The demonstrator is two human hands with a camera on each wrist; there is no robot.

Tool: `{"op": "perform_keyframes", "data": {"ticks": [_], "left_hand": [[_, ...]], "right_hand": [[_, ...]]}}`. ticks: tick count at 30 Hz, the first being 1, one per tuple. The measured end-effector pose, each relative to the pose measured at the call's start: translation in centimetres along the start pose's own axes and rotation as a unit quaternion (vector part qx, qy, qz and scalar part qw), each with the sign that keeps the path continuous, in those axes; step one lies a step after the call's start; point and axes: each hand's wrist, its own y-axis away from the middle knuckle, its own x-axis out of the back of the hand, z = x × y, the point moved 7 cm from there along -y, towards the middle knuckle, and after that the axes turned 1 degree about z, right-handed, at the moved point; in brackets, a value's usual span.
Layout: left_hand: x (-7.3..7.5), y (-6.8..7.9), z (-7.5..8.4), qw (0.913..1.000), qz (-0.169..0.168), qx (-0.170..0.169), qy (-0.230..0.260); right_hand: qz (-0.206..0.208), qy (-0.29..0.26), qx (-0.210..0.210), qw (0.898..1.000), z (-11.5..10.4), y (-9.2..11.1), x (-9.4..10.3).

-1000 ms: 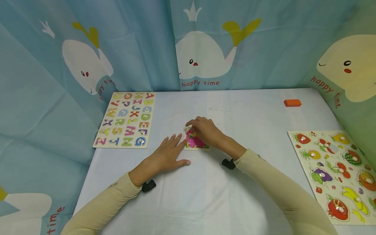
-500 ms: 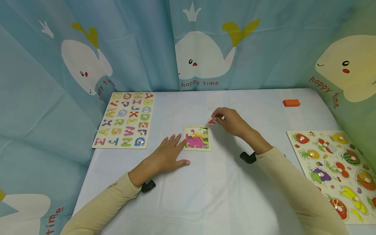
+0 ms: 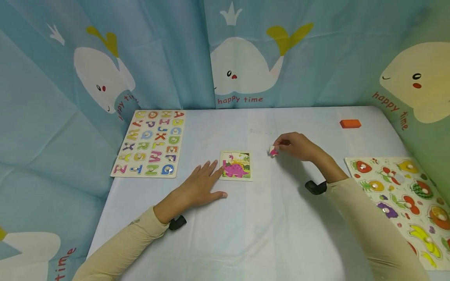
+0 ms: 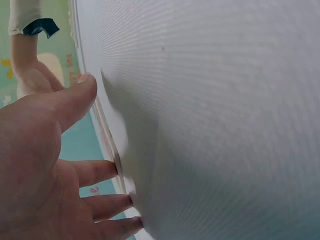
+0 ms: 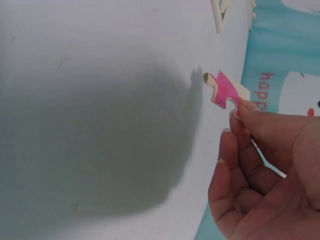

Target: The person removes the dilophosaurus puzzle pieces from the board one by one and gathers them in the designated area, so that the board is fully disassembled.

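Observation:
A small square dinosaur jigsaw puzzle lies flat in the middle of the table, its picture a pink dinosaur with green around it. My left hand is spread beside it, fingers straight, with the index fingertip at the puzzle's left edge; the left wrist view also shows the fingertips at a thin board edge. To the right of the puzzle, my right hand pinches a pink and cream jigsaw piece between thumb and index finger. That piece is held above the tabletop, tilted. Part of it is hidden by the thumb.
On the left lies an alphabet peg board. A fruit peg board occupies the right side. At the back right rests an orange block. Curtains with whales hang along the table's far and side edges.
My right hand has lifted away from the puzzle with the jigsaw piece and moved right, uncovering the dinosaur picture. My left hand has stayed where it was.

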Motion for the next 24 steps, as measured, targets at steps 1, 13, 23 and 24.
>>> {"op": "perform_keyframes", "data": {"ticks": [1,13,23,24], "left_hand": [[0.0,0.0,0.0,1.0,-0.001,0.002,0.002],[-0.1,0.2,-0.2,0.9998,-0.003,0.011,0.016],[-0.4,0.0,-0.4,0.9999,-0.003,0.009,0.013],[-0.4,0.0,-0.4,0.9999,-0.004,0.01,0.013]], "right_hand": [[-0.005,-0.002,0.0,1.0,0.2,0.1,0.0],[-0.035,-0.007,-0.016,0.999,1.5,0.2,-0.4],[-0.019,0.007,-0.017,1.0,1.6,-0.1,-1.3],[-0.016,0.01,-0.017,1.0,1.6,-0.1,-1.4]]}}
